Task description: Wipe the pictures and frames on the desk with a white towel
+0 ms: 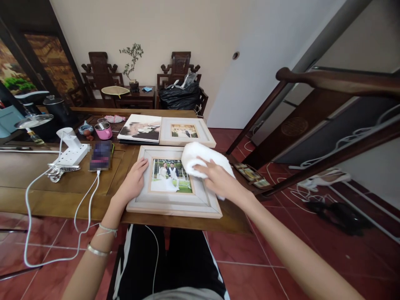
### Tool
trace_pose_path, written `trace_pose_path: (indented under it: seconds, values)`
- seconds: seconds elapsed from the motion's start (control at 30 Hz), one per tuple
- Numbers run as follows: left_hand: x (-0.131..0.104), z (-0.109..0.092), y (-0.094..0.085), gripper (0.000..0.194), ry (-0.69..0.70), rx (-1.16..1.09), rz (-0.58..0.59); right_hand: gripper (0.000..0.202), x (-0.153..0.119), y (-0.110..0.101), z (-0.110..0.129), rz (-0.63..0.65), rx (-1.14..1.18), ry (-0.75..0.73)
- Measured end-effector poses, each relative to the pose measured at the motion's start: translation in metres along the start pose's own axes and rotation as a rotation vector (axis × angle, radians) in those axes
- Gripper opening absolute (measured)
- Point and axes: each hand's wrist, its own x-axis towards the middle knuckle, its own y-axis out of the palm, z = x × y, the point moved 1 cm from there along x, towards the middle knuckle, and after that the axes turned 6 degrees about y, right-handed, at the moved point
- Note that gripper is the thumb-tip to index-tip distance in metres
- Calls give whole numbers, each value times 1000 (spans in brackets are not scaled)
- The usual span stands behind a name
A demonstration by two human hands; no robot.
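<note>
A pale wooden picture frame (pixel 175 202) with a wedding photo lies flat near the front edge of the wooden table (pixel 46 196). My left hand (pixel 133 180) rests flat on the frame's left side, fingers spread. My right hand (pixel 215 177) presses a white cloth (pixel 200 156) onto the frame's upper right corner. A second, similar frame (pixel 186 132) lies just behind it, and a photo album (pixel 140 128) sits to that frame's left.
Left on the table are a white power strip (pixel 71 155) with cables, a phone (pixel 100 156) on charge, and a pink mug (pixel 103 131). Dark carved chairs (pixel 179 68) stand at the back wall. A wooden stair rail (pixel 337 81) runs at right, over red floor tiles.
</note>
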Motion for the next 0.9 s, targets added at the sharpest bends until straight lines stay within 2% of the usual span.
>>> trace_pose_path:
  seconds: [0.13,0.23,0.37,0.57,0.67,0.77,0.9]
  values:
    - [0,0,0,54,4,-20,-7,59,37,7,-12,-53,-52,44]
    - [0,0,1,54,-4,-29,-15,56,41,12,-11,-68,-96,17]
    - [1,0,2,53,-4,-27,-42,58,11,8,4,-33,-95,-46]
    - [1,-2,2,52,-10,-5,-31,63,-64,-20,43,144,-24,-80]
    - [1,-4,0,53,-2,-9,-23,61,-87,-27,56,176,2,-98]
    - [0,-4,-1,54,0,-17,-14,62,-85,-24,57,181,-23,-85]
    - [1,-4,-2,52,-14,-13,-3,62,-48,-10,43,135,-63,-26]
